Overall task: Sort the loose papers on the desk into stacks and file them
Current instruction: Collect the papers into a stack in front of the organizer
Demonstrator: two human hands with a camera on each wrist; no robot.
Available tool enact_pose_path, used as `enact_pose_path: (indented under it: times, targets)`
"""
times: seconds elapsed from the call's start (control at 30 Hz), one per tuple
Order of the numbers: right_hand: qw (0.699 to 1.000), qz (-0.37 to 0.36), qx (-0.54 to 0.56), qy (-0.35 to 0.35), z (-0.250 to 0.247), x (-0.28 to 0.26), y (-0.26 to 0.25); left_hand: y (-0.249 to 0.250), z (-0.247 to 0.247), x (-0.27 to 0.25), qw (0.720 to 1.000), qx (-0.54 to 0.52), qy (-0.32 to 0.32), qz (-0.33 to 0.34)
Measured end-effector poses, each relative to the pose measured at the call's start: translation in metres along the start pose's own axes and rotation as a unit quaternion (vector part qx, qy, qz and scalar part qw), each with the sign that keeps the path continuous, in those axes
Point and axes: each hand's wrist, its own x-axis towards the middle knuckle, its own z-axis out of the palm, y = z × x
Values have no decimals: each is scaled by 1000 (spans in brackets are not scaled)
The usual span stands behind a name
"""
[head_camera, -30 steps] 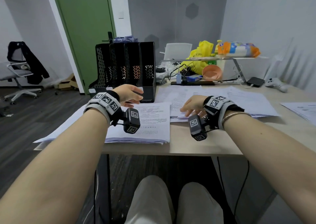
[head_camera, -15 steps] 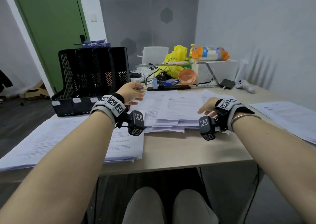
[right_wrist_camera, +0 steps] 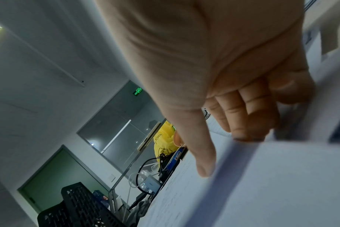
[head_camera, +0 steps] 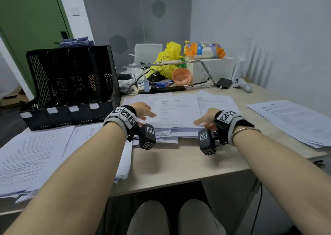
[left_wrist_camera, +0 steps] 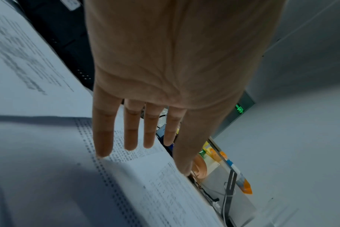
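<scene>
Near edge: thick stack of printed white sheets [head_camera: 35,159] lying squared. Mid-desk: untidy fan of white printed pages [head_camera: 175,116]; left hand [head_camera: 143,109] flat, fingers straight above it; right hand [head_camera: 206,121] curled onto its edge. Beyond: black mesh four-slot file rack [head_camera: 71,84], apparently unfilled. Filing remains.

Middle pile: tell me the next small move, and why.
Probably close both hands on its side edges and square it. The left hand lies flat with straight fingers, the right hand curls at the edge, and the pile is fanned unevenly.
</scene>
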Motion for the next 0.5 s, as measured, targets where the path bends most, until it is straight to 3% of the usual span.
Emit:
enact_pose_path:
  times: [0.23, 0.4, 0.5]
  targets:
    - [998, -5, -58, 13, 1, 2, 0, 2, 15, 6, 999, 18, -5, -40]
    - [999, -15, -28, 15, 0, 4, 8, -2, 23, 17, 998, -40, 37, -21]
    - [999, -27, -29, 19, -1, 5, 11, 2, 25, 12, 998, -36, 14, -46]
